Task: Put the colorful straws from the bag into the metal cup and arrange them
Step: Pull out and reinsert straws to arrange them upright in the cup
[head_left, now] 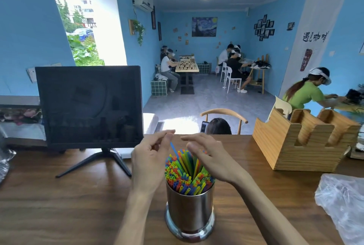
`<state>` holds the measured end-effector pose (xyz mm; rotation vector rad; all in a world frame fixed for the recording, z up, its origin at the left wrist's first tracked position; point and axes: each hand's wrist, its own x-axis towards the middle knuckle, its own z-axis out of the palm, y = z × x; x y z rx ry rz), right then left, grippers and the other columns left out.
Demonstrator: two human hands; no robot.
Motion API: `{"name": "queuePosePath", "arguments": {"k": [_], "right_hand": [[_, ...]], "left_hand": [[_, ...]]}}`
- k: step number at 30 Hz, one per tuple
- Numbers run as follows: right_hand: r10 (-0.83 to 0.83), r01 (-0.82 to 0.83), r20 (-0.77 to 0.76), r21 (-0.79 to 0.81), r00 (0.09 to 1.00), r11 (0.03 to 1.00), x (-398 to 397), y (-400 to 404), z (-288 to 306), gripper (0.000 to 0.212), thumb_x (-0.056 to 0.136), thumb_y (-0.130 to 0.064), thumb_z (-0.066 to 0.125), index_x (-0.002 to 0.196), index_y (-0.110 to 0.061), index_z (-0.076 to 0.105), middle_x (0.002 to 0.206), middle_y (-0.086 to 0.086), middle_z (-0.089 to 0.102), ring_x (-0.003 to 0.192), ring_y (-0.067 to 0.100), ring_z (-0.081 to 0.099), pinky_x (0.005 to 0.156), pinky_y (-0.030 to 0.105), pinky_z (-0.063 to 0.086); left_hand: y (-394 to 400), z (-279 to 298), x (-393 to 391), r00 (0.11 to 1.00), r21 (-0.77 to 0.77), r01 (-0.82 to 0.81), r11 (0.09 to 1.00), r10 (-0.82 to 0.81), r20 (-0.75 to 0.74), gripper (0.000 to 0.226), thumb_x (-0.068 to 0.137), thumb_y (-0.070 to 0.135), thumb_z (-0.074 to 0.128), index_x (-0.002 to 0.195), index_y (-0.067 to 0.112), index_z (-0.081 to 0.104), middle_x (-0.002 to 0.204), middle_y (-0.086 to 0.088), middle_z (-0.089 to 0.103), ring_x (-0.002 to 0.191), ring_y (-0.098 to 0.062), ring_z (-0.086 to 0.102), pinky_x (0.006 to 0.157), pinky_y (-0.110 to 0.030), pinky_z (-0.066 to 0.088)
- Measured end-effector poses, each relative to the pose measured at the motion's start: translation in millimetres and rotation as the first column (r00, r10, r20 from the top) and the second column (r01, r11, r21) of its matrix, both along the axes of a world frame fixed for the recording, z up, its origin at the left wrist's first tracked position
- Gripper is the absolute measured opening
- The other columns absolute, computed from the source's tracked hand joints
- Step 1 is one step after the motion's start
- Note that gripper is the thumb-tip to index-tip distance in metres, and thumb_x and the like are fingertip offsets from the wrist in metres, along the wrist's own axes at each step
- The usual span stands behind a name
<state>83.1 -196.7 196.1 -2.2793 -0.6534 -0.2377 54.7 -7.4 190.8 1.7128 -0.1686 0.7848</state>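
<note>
standing at lower centre of the head view: one metal cup, upright on the wooden table, packed with colorful straws that fan out above its rim. left hand, centre frame, just left of the straws: fingers loosely curled, thumb and forefinger tips close together; whether they pinch the single raised blue straw beside them, cannot tell. right hand, over the straws' right side: fingers extended and relaxed, holding nothing visible. plastic bag, crumpled, lower right edge of frame. dark monitor on stand, left of centre. wooden holder, right of centre.
</note>
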Motion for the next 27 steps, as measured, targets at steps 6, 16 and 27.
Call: {"name": "queuePosePath", "arguments": {"k": [6, 16, 27], "right_hand": [[-0.097, 0.114, -0.06, 0.494, 0.993, 0.862, -12.4, -0.5, 5.4, 0.062, 0.097, -0.06, 0.056, 0.053, -0.016, 0.057, 0.051, -0.005, 0.052, 0.049, 0.005, 0.046, 0.056, 0.017, 0.038], [0.234, 0.117, -0.221, 0.915, 0.947, 0.387, -0.3, -9.3, 40.4, 0.053, 0.09, -0.025, 0.068, 0.14, -0.015, 0.053, 0.1, 0.007, 0.078, 0.081, 0.027, 0.078, 0.061, 0.022, 0.059], [-0.183, 0.065, 0.258, 0.407, 0.949, 0.911, 0.2, -5.6, 8.9, 0.031, 0.09, -0.019, 0.079, 0.118, -0.024, 0.068, 0.092, -0.014, 0.07, 0.068, 0.006, 0.07, 0.062, 0.03, 0.057]], "left_hand": [[-2.4, 32.5, -25.7, 0.965, -0.202, 0.005, 0.979, 0.048, 0.258, 0.017, 0.1, 0.046, 0.058, 0.099, 0.04, 0.074, 0.082, 0.008, 0.071, 0.071, -0.006, 0.063, 0.068, -0.033, 0.056], [-5.1, 7.3, -27.9, 0.897, -0.121, 0.412, 0.903, -0.425, -0.122, 0.024, 0.087, 0.034, 0.069, 0.107, 0.041, 0.078, 0.092, 0.001, 0.081, 0.091, -0.006, 0.073, 0.081, -0.014, 0.052], [-15.7, -22.3, -5.4, 0.96, 0.12, 0.193, 0.974, -0.163, -0.227, 0.021, 0.1, 0.02, 0.067, 0.107, 0.037, 0.076, 0.107, 0.021, 0.074, 0.103, -0.002, 0.067, 0.09, -0.024, 0.053]]}}
